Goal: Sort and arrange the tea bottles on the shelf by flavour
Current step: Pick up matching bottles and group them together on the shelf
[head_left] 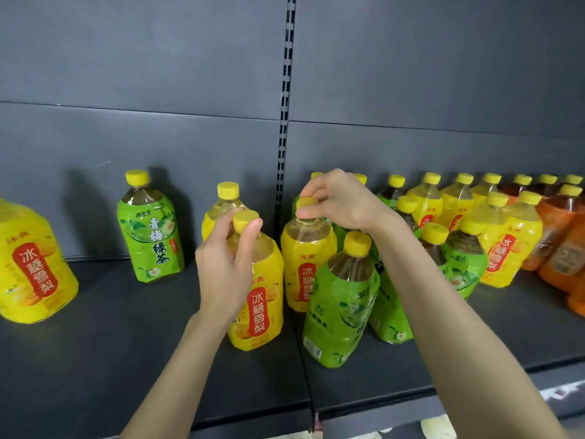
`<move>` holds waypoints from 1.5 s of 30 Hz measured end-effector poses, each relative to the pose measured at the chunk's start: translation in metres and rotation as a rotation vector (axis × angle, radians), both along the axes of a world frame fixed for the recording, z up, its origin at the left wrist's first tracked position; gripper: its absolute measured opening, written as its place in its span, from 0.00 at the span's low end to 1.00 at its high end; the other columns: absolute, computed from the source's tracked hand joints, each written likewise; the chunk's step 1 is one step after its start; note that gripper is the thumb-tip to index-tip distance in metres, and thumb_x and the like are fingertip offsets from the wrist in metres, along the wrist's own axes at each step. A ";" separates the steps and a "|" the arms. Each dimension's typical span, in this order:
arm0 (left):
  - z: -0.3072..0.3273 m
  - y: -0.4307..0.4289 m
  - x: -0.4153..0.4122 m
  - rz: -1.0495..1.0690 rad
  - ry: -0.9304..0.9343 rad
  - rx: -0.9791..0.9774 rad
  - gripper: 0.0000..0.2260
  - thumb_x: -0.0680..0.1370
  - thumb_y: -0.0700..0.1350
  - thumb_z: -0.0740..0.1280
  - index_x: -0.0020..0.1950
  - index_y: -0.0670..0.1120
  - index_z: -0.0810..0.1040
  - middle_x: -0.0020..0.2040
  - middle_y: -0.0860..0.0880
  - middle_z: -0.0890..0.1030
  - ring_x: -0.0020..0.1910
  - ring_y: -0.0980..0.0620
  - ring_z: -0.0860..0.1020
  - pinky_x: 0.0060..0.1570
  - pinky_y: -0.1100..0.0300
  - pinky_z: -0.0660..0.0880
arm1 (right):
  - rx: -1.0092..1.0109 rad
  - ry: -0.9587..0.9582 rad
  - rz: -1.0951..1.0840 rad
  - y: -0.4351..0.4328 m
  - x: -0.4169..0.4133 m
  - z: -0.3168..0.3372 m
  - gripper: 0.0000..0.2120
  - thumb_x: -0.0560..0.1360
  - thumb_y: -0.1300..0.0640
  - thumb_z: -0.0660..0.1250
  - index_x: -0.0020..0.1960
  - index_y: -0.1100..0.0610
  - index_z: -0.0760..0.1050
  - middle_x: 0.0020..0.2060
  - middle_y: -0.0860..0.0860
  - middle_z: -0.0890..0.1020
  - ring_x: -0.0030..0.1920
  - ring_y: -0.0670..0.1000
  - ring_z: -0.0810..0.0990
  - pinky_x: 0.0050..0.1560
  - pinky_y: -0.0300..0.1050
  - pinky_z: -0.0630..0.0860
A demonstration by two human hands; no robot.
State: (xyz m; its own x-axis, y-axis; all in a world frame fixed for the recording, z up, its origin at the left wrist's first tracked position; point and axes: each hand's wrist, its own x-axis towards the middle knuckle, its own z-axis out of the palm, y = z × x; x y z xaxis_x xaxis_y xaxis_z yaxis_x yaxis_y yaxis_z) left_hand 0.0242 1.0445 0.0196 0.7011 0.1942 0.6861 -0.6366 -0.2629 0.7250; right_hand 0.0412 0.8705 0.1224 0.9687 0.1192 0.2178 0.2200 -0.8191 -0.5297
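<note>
My left hand (226,264) grips the yellow cap of a yellow-labelled pear tea bottle (262,299) at the shelf's middle. My right hand (338,201) pinches the cap of a second yellow-labelled bottle (305,258) just to its right. A third yellow bottle (221,204) stands behind my left hand. In front of my right forearm a green-labelled green tea bottle (340,302) stands tilted. Another green bottle (150,229) stands alone at the left, and a yellow bottle (28,261) leans at the far left edge.
Right of my arm, several green and yellow bottles (459,217) crowd together, with orange-labelled bottles (560,239) at the far right. The dark shelf board (126,327) has a slotted upright post (285,106) in its grey back panel.
</note>
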 end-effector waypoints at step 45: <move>-0.061 -0.047 -0.204 -0.075 0.552 -0.400 0.42 0.50 0.80 0.61 0.43 0.44 0.74 0.35 0.48 0.78 0.32 0.55 0.78 0.30 0.61 0.74 | 1.014 -0.166 -0.179 -0.034 -0.231 -0.158 0.34 0.60 0.38 0.71 0.62 0.51 0.72 0.46 0.44 0.84 0.46 0.47 0.84 0.45 0.45 0.81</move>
